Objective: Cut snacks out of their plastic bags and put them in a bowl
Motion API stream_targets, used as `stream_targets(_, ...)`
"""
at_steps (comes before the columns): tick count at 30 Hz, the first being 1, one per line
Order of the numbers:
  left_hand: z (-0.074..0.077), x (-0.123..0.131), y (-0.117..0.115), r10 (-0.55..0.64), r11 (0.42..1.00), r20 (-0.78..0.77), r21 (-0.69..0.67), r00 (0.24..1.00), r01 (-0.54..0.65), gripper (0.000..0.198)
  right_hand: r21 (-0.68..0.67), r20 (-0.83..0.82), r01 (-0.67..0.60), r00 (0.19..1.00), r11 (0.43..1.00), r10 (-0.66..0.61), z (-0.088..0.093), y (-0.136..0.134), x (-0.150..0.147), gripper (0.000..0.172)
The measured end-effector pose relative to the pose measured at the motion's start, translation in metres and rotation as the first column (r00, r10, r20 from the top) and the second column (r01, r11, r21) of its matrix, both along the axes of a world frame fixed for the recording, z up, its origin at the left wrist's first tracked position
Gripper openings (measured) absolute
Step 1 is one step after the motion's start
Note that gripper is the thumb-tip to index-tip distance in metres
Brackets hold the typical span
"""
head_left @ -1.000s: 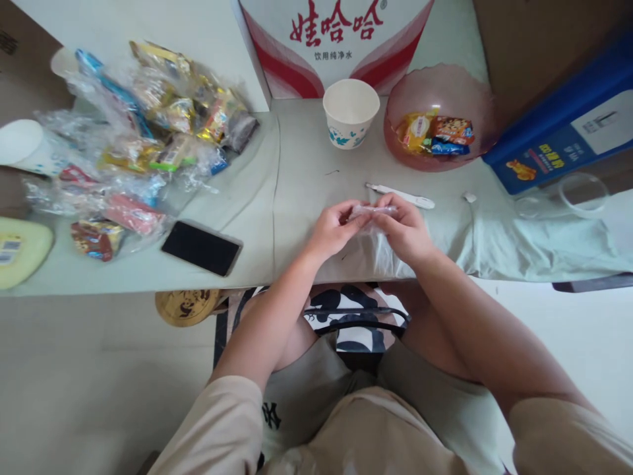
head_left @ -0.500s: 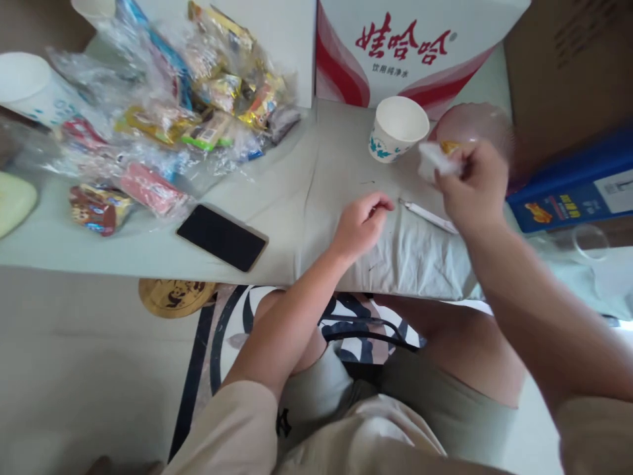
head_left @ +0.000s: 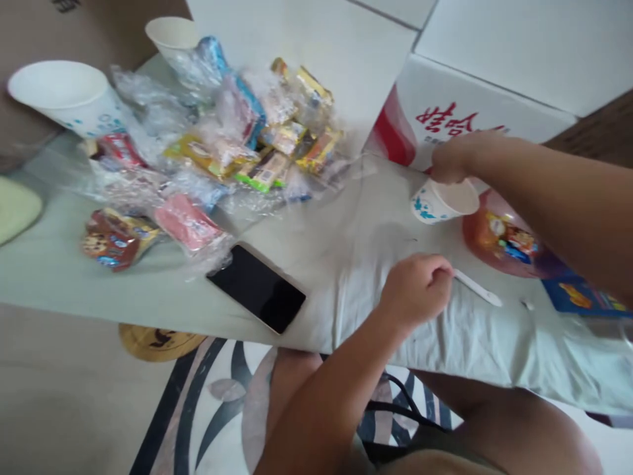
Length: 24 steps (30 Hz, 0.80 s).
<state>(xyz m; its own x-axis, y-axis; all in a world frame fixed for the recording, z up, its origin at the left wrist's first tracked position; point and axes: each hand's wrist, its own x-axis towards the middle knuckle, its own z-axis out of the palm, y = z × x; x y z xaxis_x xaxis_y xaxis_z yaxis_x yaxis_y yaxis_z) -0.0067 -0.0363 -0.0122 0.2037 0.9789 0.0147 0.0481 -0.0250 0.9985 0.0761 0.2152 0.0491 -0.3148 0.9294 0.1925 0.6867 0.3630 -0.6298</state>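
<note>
My left hand [head_left: 418, 290] rests on the cloth with its fingers curled closed; nothing shows in it. By its fingertips lies a slim white pen-like tool [head_left: 478, 288]. Over the rim of a white paper cup [head_left: 440, 201] with blue leaf prints is my right hand [head_left: 451, 159], bent downward with fingers closed. Its fingertips are hidden, so whatever they hold is out of sight. A translucent pink bowl [head_left: 475, 241] with colourful wrapped snacks stands right of the cup, partly behind my right forearm.
A heap of wrapped snacks [head_left: 267, 168] and clear plastic covers the left side. Two paper cups [head_left: 64, 89] stand behind it. A black phone [head_left: 257, 288] lies in front. White cartons [head_left: 494, 72] line the back, and a blue box [head_left: 568, 297] is at the right.
My right hand has moved from in front of the bowl to above the paper cup; the crumpled white piece it held no longer shows. My left hand stays closed. The view has shifted left.
</note>
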Motion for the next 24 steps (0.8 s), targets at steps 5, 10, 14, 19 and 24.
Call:
stream_targets(5, 0.000, -0.016, 0.001, -0.031, 0.996, -0.057, -0.083, 0.998, 0.026, 0.015, 0.126, 0.299, -0.129, 0.950, 0.984, 0.086, 0.014, -0.016, -0.119, 0.016)
stream_targets(10, 0.003, -0.023, -0.003, 0.004, 0.996, -0.023, -0.084, 1.000, -0.005, 0.013, 0.014, 0.213, -0.014, 0.977, 1.000, 0.011, -0.005, -0.010, -0.202, 0.036)
stream_targets(14, 0.008, -0.030, -0.009, 0.029, 0.997, -0.072, -0.071, 0.997, -0.034, 0.019, -0.031, -0.048, -0.050, 0.998, 0.998, 0.048, -0.012, -0.008, -0.175, 0.050)
stream_targets(19, 0.004, -0.024, -0.005, 0.105, 0.988, -0.021, -0.112, 0.994, -0.106, 0.016, -0.196, -0.443, -0.193, 0.892, 0.961, 0.089, -0.007, -0.053, -0.089, 0.044)
stream_targets(24, 0.001, -0.001, 0.000, 0.088, 0.988, -0.019, -0.122, 0.996, -0.090, 0.016, -0.323, -0.662, -0.148, 0.741, 0.935, -0.111, -0.028, -0.112, -0.003, 0.039)
